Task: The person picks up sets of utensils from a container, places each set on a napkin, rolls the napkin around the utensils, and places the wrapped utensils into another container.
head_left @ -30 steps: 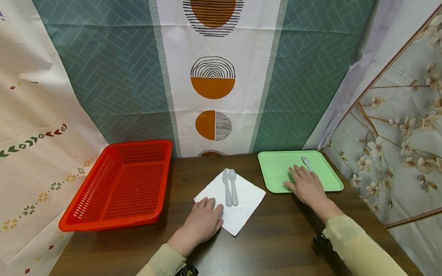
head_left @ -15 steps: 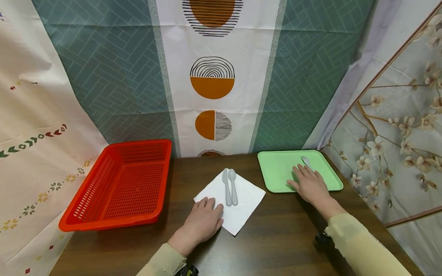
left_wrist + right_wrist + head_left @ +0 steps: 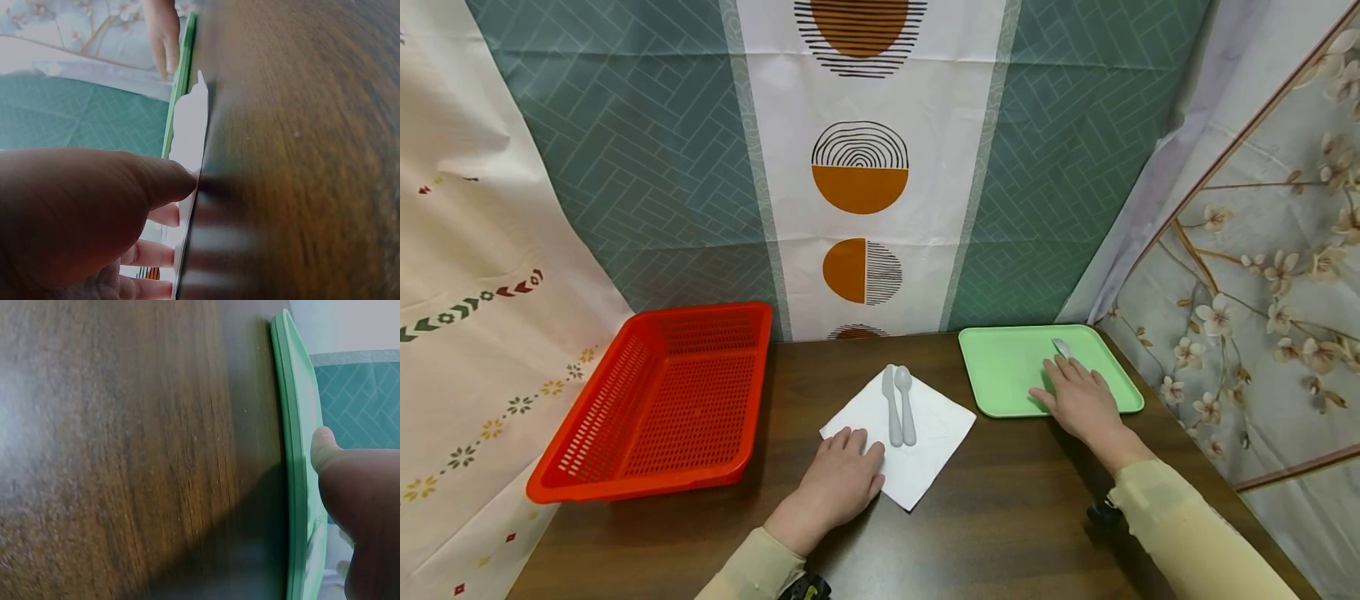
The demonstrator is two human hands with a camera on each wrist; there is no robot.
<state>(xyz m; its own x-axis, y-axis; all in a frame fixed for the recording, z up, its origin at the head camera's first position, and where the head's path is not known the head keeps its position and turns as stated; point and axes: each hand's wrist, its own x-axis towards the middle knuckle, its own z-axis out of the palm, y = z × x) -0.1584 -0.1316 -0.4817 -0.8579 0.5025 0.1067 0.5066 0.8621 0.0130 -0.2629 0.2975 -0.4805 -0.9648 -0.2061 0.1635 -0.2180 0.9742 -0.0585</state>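
Observation:
A white paper napkin (image 3: 940,433) lies turned at an angle on the table, with a grey knife (image 3: 892,412) and a grey spoon (image 3: 906,408) side by side on it. My left hand (image 3: 841,479) rests on the napkin's left edge, fingers relaxed; the left wrist view shows the thumb (image 3: 169,178) at the napkin's border. To the right, my right hand (image 3: 1082,402) reaches over the light green tray (image 3: 1000,371) with its fingers spread. Just beyond its fingertips shows the head of a grey piece of cutlery (image 3: 1062,347); the handle is hidden under the hand.
A red perforated plastic basket (image 3: 647,487) stands at the left of the brown wooden table (image 3: 977,533). Patterned cloths hang behind the table and along both sides, with a green herringbone curtain (image 3: 1075,167) close behind the tray.
My right hand has shifted slightly to the right over the tray, covering more of the cutlery's handle. My left hand, the napkin, the knife and the spoon stay where they were.

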